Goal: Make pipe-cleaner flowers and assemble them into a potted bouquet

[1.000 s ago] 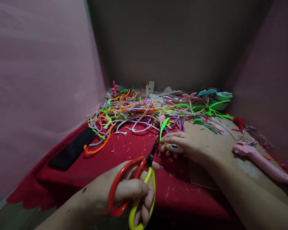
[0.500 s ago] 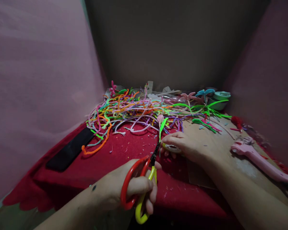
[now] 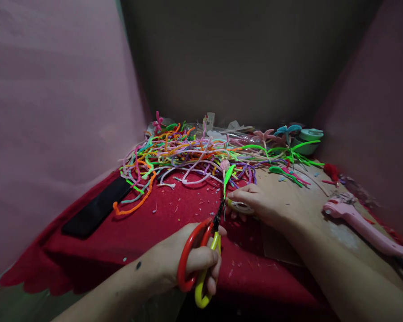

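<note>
My left hand [image 3: 201, 259] is wrapped round the scissors [image 3: 190, 259], which have one red and one yellow handle. Their dark blades point up and touch the green stem of a small flower [image 3: 225, 166] with a round pink head and a bright green leaf [image 3: 229, 175]. My right hand [image 3: 246, 201] has its fingers closed beside the blades, around a roll of tape [image 3: 241, 206] with a white core and yellow edge. The stem passes close to its fingertips; whether they also pinch it is hard to tell.
Tangled coloured pipe cleaners [image 3: 188, 154] lie across the back. A black phone [image 3: 96, 208] is at the left, a pink glue gun [image 3: 366, 223] at the right. Blue and pink flowers stand near a mint-green container [image 3: 307, 141]. Scraps dot the red cloth [image 3: 174, 205].
My left hand and the scissors' handles have shifted slightly right, and the handles sit a little closer together. My right hand and the flower have barely moved.
</note>
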The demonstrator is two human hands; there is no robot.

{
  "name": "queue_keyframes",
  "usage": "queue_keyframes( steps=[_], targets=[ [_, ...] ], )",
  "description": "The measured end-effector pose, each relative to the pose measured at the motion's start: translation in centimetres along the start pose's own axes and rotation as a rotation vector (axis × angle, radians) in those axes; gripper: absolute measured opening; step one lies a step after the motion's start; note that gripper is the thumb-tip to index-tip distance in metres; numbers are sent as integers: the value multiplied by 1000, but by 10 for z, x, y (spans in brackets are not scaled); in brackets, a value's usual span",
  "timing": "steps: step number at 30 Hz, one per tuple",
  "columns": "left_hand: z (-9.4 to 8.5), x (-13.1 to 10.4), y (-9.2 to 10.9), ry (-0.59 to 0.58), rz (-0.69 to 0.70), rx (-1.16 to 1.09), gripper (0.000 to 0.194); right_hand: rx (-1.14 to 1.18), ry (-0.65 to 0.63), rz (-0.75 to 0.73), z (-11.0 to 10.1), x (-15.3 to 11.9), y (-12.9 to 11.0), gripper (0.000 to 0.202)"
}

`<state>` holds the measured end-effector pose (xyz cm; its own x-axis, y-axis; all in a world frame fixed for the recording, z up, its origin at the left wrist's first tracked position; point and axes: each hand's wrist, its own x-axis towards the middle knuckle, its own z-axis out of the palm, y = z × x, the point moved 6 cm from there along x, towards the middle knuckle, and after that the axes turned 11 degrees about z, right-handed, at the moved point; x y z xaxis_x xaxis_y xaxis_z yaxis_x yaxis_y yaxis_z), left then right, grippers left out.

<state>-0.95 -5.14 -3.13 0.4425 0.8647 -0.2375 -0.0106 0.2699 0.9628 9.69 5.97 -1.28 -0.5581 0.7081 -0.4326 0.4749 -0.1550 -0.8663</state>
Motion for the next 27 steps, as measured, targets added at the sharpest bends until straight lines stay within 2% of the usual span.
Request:
queue_keyframes(
  steps=[6,21,23,27],
  targets=[
    [-1,2,1,-33,6,92,13,5,-45,-55,3,1,-2,24],
    [-10,-1,12,126,133,393,31,89,-65,-13,3,-5,-9,16],
    [-9,-1,14,92,129,385,30,110,-55,-4,2,-4,-7,15],
    [-6,-3,10,-11,-2,243,25,138,-46,-11,2,-3,-5,16]
  ],
)
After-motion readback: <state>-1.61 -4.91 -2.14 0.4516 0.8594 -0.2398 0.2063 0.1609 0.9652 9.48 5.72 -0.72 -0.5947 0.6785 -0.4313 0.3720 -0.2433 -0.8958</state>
